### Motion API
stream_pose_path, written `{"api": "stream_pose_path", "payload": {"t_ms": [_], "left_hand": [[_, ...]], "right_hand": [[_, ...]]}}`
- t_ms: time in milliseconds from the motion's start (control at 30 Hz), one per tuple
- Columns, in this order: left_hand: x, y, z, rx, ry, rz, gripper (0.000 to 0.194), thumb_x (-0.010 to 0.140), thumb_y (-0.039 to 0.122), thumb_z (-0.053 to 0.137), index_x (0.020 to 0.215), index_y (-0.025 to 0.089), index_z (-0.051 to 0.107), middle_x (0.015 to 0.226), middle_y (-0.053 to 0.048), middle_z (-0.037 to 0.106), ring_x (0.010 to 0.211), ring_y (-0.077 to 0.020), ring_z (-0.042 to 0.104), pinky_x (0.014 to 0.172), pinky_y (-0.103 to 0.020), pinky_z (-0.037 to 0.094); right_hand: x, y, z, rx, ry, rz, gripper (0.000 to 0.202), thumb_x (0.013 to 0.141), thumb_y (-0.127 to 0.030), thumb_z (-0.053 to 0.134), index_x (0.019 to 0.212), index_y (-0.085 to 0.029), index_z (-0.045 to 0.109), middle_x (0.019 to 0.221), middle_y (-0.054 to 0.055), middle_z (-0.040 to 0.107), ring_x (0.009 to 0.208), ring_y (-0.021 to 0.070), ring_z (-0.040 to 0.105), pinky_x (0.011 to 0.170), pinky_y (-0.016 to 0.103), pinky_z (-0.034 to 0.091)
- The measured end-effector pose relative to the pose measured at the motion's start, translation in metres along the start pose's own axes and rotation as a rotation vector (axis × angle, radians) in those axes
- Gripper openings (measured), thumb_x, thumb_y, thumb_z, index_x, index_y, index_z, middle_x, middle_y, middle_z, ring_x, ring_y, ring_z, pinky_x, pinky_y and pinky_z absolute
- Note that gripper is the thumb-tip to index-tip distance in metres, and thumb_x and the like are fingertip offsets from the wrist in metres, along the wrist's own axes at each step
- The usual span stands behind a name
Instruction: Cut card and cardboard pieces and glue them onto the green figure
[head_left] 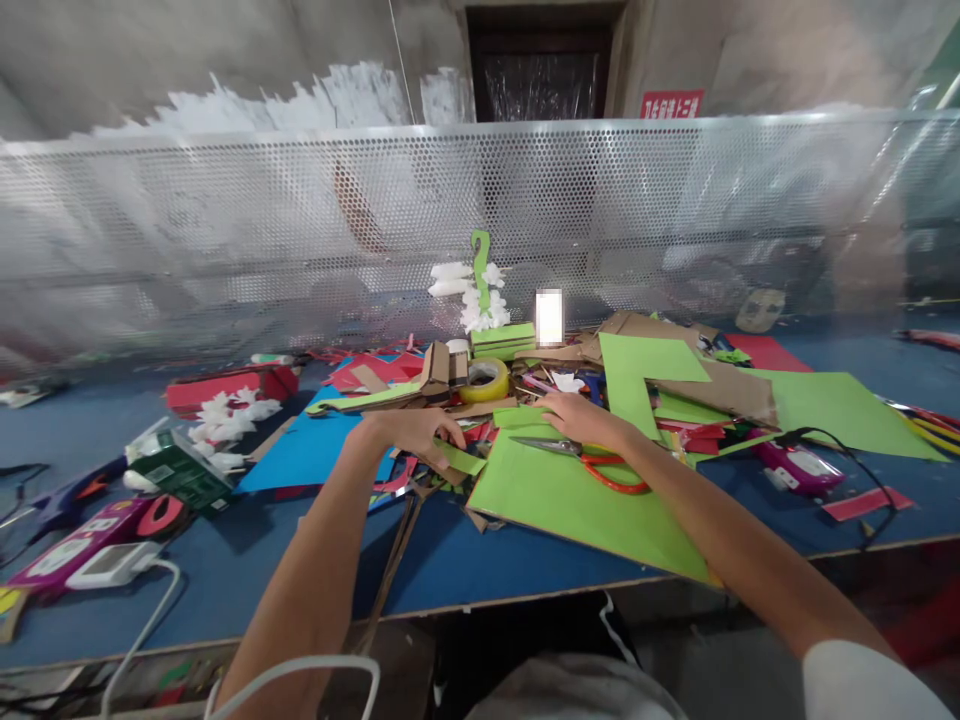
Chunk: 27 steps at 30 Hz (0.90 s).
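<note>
My left hand (pixel 416 432) is at the middle of the blue table, its fingers closed on a small green strip (pixel 461 458). My right hand (pixel 576 415) reaches into the heap just beyond a large green sheet (pixel 570 500); its fingertips are at a green piece (pixel 517 416), and whether they grip it cannot be made out. Scissors with orange-red handles (pixel 611 475) lie on the large sheet, under my right wrist. A roll of yellow tape (pixel 486 381) stands between and behind the two hands.
A blue sheet (pixel 300 450), a green box (pixel 184 468) and white paper flowers (pixel 229 415) lie to the left. More green sheets (pixel 840 405) and a purple device (pixel 799 465) are at the right. A perforated metal screen (pixel 285 230) runs behind the table.
</note>
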<state>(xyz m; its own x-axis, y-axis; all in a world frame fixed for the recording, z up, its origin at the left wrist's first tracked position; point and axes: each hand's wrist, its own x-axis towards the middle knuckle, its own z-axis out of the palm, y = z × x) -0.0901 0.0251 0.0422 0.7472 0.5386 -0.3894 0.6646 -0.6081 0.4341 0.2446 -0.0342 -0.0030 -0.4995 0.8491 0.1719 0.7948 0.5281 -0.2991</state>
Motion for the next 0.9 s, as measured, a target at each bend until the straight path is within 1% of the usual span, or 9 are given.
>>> {"api": "stream_pose_path", "payload": {"t_ms": [133,233,367,467,533,633,700,833,900], "left_hand": [[0.004,-0.002,0.002,0.077,0.036,-0.02,0.029,0.075,0.035,0.072,0.103,0.027,0.077,0.104,-0.004,0.078,0.086,-0.0251,0.072,0.068,-0.027,0.053],[0.005,0.001,0.0,0.126,0.157,0.035,0.025,0.087,0.035,0.061,0.105,0.025,0.076,0.111,-0.006,0.078,0.095,-0.0248,0.072,0.078,-0.027,0.054],[0.017,0.018,0.003,0.125,0.333,0.125,0.033,0.097,0.037,0.053,0.119,0.023,0.073,0.128,-0.009,0.075,0.113,-0.025,0.07,0.099,-0.028,0.051],[0.039,0.037,0.017,0.099,0.467,0.084,0.046,0.096,0.035,0.059,0.139,0.023,0.064,0.125,-0.009,0.076,0.109,-0.0269,0.072,0.097,-0.032,0.053],[0.054,0.048,0.028,0.149,0.514,0.042,0.05,0.094,0.033,0.063,0.143,0.021,0.061,0.124,-0.011,0.076,0.111,-0.03,0.072,0.098,-0.035,0.052],[0.068,0.057,0.041,0.225,0.545,-0.002,0.044,0.096,0.035,0.062,0.137,0.02,0.066,0.13,-0.013,0.073,0.119,-0.0327,0.069,0.099,-0.036,0.051],[0.072,0.058,0.045,0.282,0.596,-0.022,0.035,0.098,0.034,0.06,0.129,0.02,0.07,0.128,-0.012,0.073,0.119,-0.0308,0.068,0.098,-0.034,0.051],[0.078,0.057,0.052,0.434,0.756,-0.021,0.024,0.096,0.03,0.063,0.113,0.017,0.074,0.115,-0.014,0.07,0.115,-0.0307,0.065,0.098,-0.037,0.051],[0.083,0.055,0.054,0.49,0.809,0.007,0.02,0.095,0.031,0.065,0.103,0.016,0.075,0.113,-0.016,0.068,0.114,-0.0323,0.063,0.101,-0.042,0.05]], "right_hand": [[0.0,0.003,0.001,0.013,0.011,0.021,0.037,0.102,-0.019,0.052,0.136,-0.014,0.068,0.137,0.019,0.07,0.125,0.0307,0.068,0.102,0.041,0.051],[0.0,0.005,0.001,0.037,0.025,0.023,0.037,0.101,-0.02,0.054,0.135,-0.014,0.068,0.134,0.019,0.071,0.12,0.032,0.07,0.1,0.042,0.052],[0.001,0.006,0.002,0.067,0.048,0.019,0.034,0.101,-0.023,0.056,0.131,-0.015,0.071,0.132,0.018,0.073,0.12,0.0329,0.07,0.101,0.043,0.052],[0.002,0.005,0.003,0.108,0.059,0.005,0.034,0.1,-0.022,0.058,0.13,-0.017,0.072,0.132,0.016,0.073,0.12,0.0323,0.071,0.103,0.043,0.051],[0.002,0.004,0.004,0.132,0.06,-0.012,0.035,0.097,-0.018,0.058,0.129,-0.018,0.073,0.132,0.015,0.074,0.121,0.0313,0.07,0.105,0.043,0.05],[0.002,0.004,0.003,0.157,0.068,-0.023,0.037,0.095,-0.013,0.057,0.128,-0.018,0.074,0.134,0.014,0.073,0.124,0.0297,0.068,0.107,0.041,0.048],[0.002,0.002,0.003,0.182,0.071,-0.022,0.035,0.098,-0.016,0.053,0.127,-0.018,0.074,0.132,0.014,0.074,0.118,0.0283,0.07,0.102,0.038,0.05],[0.002,-0.001,0.003,0.221,0.052,-0.003,0.043,0.109,-0.04,0.04,0.12,-0.017,0.074,0.113,0.013,0.078,0.094,0.0264,0.073,0.085,0.036,0.052],[0.003,-0.001,0.004,0.204,0.054,-0.011,0.043,0.106,-0.048,0.048,0.124,-0.017,0.072,0.122,0.014,0.076,0.103,0.0296,0.072,0.087,0.037,0.052]]}}
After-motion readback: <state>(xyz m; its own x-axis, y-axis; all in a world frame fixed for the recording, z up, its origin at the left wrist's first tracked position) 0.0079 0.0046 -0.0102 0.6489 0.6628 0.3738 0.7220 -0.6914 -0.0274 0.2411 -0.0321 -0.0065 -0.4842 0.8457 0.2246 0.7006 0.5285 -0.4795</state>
